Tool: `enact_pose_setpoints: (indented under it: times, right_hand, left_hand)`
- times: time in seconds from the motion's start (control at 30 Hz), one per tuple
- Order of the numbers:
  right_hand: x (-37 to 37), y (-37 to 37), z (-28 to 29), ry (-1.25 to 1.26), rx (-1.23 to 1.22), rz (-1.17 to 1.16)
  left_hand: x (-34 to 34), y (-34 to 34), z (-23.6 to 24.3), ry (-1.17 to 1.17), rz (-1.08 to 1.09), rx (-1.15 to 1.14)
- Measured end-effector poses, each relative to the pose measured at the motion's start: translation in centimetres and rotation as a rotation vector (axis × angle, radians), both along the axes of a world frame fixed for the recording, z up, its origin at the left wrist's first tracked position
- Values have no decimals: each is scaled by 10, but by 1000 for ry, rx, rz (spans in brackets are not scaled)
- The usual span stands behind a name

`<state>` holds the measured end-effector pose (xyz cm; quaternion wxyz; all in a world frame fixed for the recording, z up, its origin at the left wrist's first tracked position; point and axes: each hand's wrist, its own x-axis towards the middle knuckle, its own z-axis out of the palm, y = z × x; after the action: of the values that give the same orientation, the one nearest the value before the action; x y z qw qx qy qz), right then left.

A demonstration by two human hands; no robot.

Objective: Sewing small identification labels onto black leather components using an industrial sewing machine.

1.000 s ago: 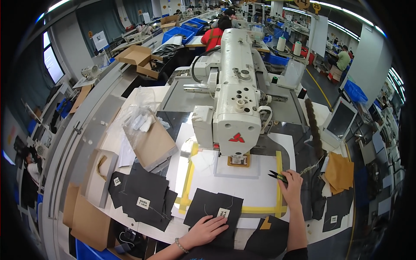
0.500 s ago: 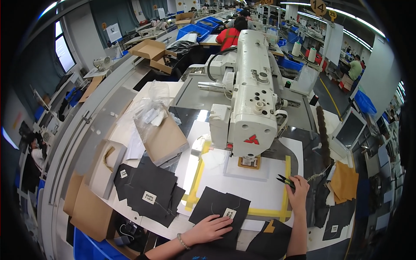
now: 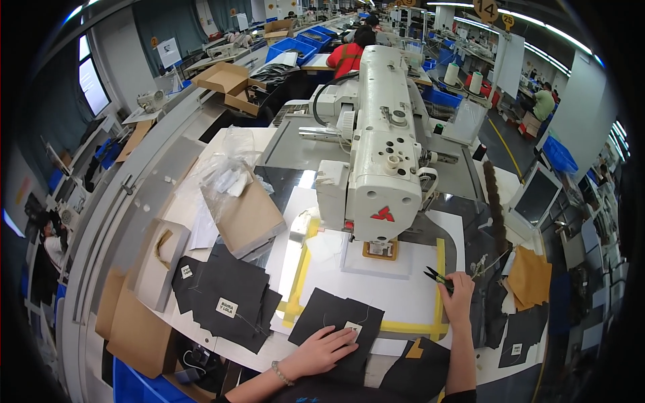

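My left hand (image 3: 325, 350) lies flat with fingers stretched over a dark fabric piece (image 3: 316, 314), partly covering its small pale label (image 3: 353, 329). Loose thread ends show on that fabric. In my right hand (image 3: 458, 297) is a small pair of black thread snips (image 3: 438, 276), blades pointing up and left, held off to the right of the fabric. Behind both hands stands a large white sewing machine (image 3: 383, 168), its square presser foot (image 3: 380, 250) over a clear plate on a white sheet edged with yellow tape (image 3: 440, 282).
A pile of dark labelled fabric pieces (image 3: 232, 289) lies to the left, near an open cardboard box (image 3: 245, 211) with plastic wrap. More dark fabric (image 3: 416, 369) is at the front right. Mustard pieces (image 3: 529, 279) and a small screen (image 3: 539, 195) sit farther right.
The view has shifted slightly, so the scene sits a little farther left. My left hand has slid slightly up over the label; my right hand still holds the snips.
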<state>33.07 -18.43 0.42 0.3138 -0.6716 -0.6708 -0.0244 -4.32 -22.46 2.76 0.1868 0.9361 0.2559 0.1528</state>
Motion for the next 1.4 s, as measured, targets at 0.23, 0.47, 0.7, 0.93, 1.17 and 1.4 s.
enact_pose_setpoints:
  times: [0.23, 0.47, 0.7, 0.93, 1.17, 1.4]
  right_hand:
    - [-2, 1, 2, -91, 57, 22]
    - [1, 1, 1, -75, 63, 22]
    - [-4, 3, 3, -71, 76, 42]
    - [3, -2, -1, -102, 37, 38]
    - [-23, 2, 15, -173, 113, 23]
    - [-127, -1, 28, 892, -552, 625]
  left_hand:
    - [3, -6, -15, 4, -11, 47]
    - [3, -8, -10, 3, 48, 58]
    - [-4, 3, 8, -220, 245, 7]
    - [-10, 12, 82, -467, 318, -144]
    - [-3, 45, 53, -624, 349, -836]
    - [5, 80, 19, -564, 89, -794]
